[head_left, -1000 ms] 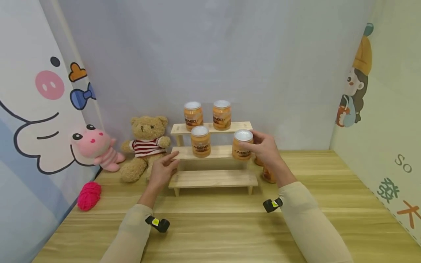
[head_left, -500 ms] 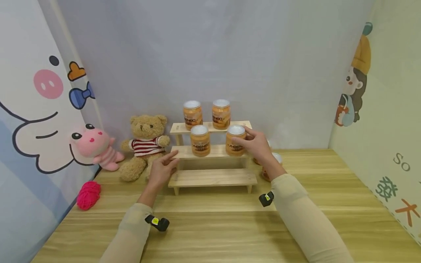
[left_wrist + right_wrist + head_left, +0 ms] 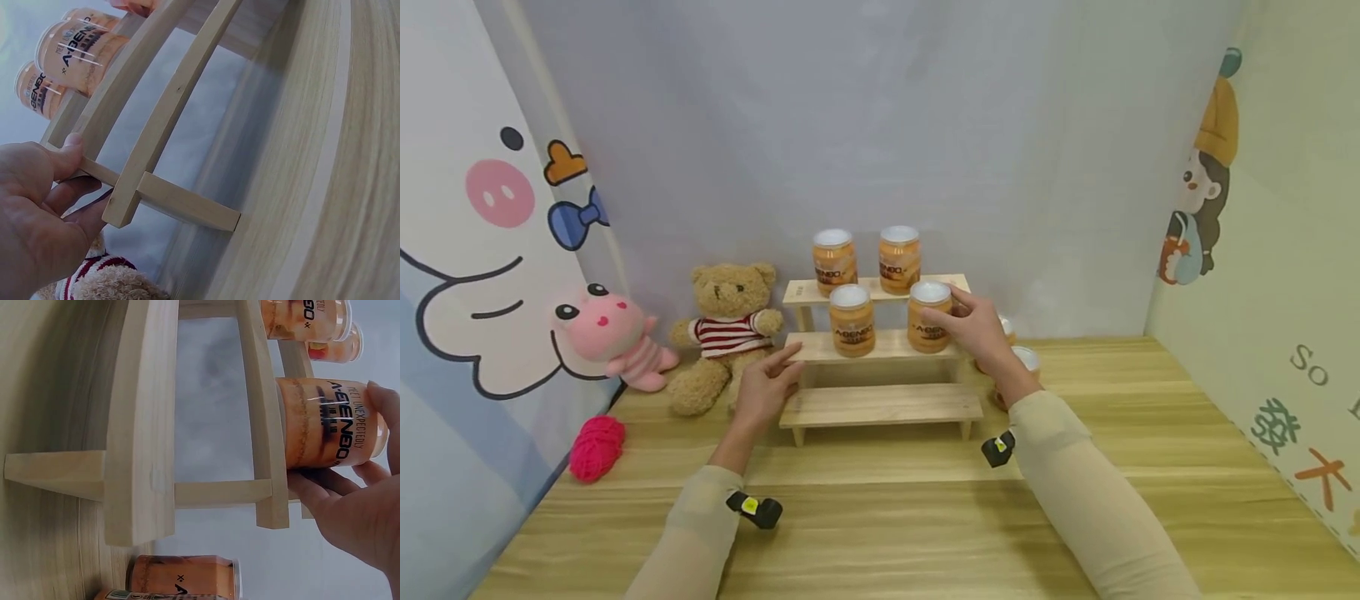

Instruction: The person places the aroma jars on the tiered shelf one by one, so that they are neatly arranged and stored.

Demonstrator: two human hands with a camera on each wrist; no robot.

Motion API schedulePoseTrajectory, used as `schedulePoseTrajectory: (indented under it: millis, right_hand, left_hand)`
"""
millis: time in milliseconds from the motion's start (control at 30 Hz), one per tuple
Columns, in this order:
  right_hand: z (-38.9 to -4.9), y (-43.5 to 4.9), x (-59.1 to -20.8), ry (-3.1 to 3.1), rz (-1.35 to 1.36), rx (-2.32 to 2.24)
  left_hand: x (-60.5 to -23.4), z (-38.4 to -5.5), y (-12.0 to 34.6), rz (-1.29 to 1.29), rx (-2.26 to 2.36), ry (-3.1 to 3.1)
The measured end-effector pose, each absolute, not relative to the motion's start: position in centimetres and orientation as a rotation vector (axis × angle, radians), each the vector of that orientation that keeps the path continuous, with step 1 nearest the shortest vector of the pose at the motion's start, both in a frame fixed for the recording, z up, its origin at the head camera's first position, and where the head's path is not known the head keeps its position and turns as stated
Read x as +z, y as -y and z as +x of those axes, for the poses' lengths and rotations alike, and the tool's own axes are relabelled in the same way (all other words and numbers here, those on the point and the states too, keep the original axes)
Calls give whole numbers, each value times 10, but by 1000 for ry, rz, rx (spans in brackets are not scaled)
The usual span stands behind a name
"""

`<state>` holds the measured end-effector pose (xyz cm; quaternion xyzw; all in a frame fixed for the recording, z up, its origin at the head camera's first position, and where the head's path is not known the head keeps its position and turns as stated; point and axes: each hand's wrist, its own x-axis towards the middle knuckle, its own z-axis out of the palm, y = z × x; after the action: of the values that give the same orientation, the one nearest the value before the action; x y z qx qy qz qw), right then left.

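Observation:
A three-step wooden display stand stands on the table. My right hand holds an orange can with a pale lid, upright at the right of the middle step; in the right wrist view its base meets the board. My left hand grips the left end of the stand, thumb over the middle board and fingers below it, as the left wrist view shows. Another can stands on the middle step. Two more cans, a left one and a right one, are on the top step.
More cans stand on the table right of the stand, partly behind my right wrist. Left of the stand sit a teddy bear, a pink plush toy and a ball of pink yarn. A grey curtain hangs behind.
My right hand has carried the can leftward, from the right end of the middle step to a place on its board. The left hand has stayed at the stand's left end.

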<state>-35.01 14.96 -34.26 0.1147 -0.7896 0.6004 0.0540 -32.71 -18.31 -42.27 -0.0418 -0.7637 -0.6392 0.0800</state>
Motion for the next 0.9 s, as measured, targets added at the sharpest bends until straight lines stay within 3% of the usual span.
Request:
schedulePoseTrajectory:
  millis: [567, 900]
  right_hand:
    - [-314, -201, -360, 2342, 270, 1804]
    - [-314, -237, -367, 2359, 235, 1691]
  left_hand:
    - [-421, -326, 186, -98, -1916, 2279]
    - [-421, -327, 184, -114, -1937, 2288]
